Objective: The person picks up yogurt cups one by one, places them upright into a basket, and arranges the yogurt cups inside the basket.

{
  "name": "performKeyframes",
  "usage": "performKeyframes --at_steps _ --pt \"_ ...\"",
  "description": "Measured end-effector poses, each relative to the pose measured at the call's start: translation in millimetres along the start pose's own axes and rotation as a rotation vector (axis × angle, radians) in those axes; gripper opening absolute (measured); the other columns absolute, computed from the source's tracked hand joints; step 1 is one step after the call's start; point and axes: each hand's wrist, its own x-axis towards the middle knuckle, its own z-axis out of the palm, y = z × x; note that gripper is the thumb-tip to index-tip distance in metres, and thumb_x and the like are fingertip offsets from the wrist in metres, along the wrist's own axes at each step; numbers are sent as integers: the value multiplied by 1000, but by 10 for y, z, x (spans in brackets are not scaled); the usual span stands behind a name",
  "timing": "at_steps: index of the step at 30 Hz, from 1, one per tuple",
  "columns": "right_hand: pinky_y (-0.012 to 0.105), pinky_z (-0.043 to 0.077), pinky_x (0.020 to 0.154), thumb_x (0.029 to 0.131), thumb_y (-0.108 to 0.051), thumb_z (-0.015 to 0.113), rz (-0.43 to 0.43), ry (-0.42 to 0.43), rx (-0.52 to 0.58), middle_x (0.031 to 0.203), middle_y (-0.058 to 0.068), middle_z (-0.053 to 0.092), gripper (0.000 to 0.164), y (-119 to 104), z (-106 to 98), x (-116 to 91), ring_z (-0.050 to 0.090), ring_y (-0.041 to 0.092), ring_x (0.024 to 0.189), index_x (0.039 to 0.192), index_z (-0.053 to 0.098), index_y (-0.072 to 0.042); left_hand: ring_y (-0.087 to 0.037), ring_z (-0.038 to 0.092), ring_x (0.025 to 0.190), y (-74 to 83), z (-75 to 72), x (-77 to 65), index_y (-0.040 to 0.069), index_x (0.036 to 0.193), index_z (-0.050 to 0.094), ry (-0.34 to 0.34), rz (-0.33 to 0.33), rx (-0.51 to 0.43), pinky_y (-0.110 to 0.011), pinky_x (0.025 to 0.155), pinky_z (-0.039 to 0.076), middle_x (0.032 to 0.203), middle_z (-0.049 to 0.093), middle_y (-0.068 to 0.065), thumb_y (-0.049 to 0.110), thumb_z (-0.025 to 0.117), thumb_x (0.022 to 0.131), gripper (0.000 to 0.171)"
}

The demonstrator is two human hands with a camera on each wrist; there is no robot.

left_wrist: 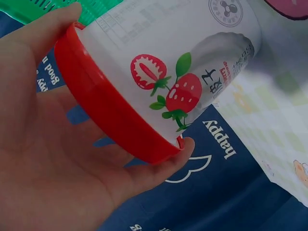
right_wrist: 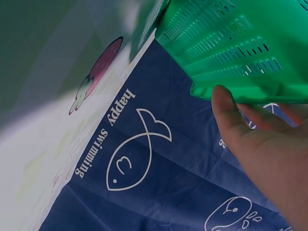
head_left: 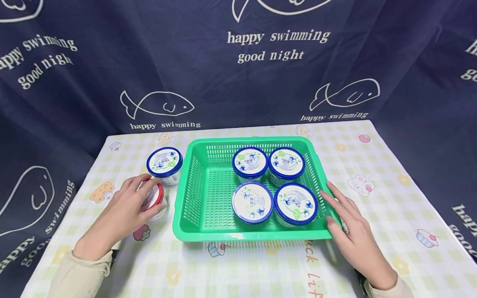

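My left hand (head_left: 128,205) grips a white tub with a red lid (head_left: 152,198), thumb on its near side and fingers over the lid's far edge. Strawberries are printed on this red-lidded tub (left_wrist: 159,77), which looks tilted in the left wrist view. Just behind it stands a blue-lidded tub (head_left: 164,162), outside the green basket (head_left: 190,237). On the basket's right rim rests my right hand (head_left: 352,234), its fingers fairly straight. The right wrist view has the thumb (right_wrist: 224,103) against the rim. Inside the basket, several blue-lidded tubs (head_left: 252,203) stand grouped toward the right.
A checked, cartoon-printed tablecloth (head_left: 238,273) covers the table. Behind and at both sides hangs a dark blue curtain (head_left: 216,82) with white fish and lettering. The basket's left part shows its bare slotted floor.
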Motion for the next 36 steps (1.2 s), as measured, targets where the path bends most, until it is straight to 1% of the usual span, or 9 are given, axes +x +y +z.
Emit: performKeyframes --at_steps 6,11,17,19,24,26,29,34,36 --pt "10 19 110 91 0 59 -16 9 1 159 3 35 60 3 4 -8 32 17 145 147 51 -19 -47 48 115 5 -49 -7 6 130 61 37 13 2 -66 86 44 127 54 -22 36 83 77 64" --pt "10 18 110 91 0 59 2 3 2 159 1 34 60 2 -2 -5 30 16 145 147 51 -19 -46 49 114 33 -162 -11 7 128 62 113 46 9 -64 88 42 125 55 -21 34 85 72 67" --pt "9 18 109 90 2 60 16 -1 4 160 1 34 59 -9 -10 -2 29 13 145 146 51 -17 -42 50 116 147 -350 14 9 125 64 223 57 34 -64 74 43 126 57 -19 36 85 66 68" --pt "9 18 109 90 2 59 14 -1 5 160 1 34 59 -10 -9 -2 29 13 145 146 51 -17 -42 49 117 196 -412 21 10 125 64 257 62 39 -63 73 42 127 57 -19 39 81 70 65" --pt "10 18 110 90 3 60 4 -4 11 159 4 34 60 -8 1 2 29 13 145 146 51 -16 -45 45 122 325 -559 52 9 128 64 334 88 48 -63 86 38 131 55 -21 60 57 88 65" --pt "11 18 110 90 3 60 4 -6 12 159 5 34 60 -8 2 4 29 13 146 146 51 -16 -45 43 126 386 -617 69 9 130 63 349 94 56 -64 91 37 132 54 -21 63 49 91 68" --pt "10 18 110 90 2 60 5 -7 10 159 4 34 60 -9 -1 9 29 13 146 146 51 -17 -44 41 130 473 -698 104 9 132 62 354 104 69 -66 93 36 135 53 -21 63 47 93 68" --pt "9 18 109 90 2 60 12 -9 7 160 1 34 60 -12 -4 12 29 13 145 146 51 -18 -42 41 130 568 -801 227 9 133 61 374 152 78 -62 85 38 137 52 -20 57 51 92 64" --pt "9 18 108 90 2 60 13 -10 7 160 1 33 60 -15 -3 12 29 14 145 146 51 -18 -41 41 130 586 -832 287 9 134 60 374 174 81 -61 85 39 137 52 -20 54 53 92 62"
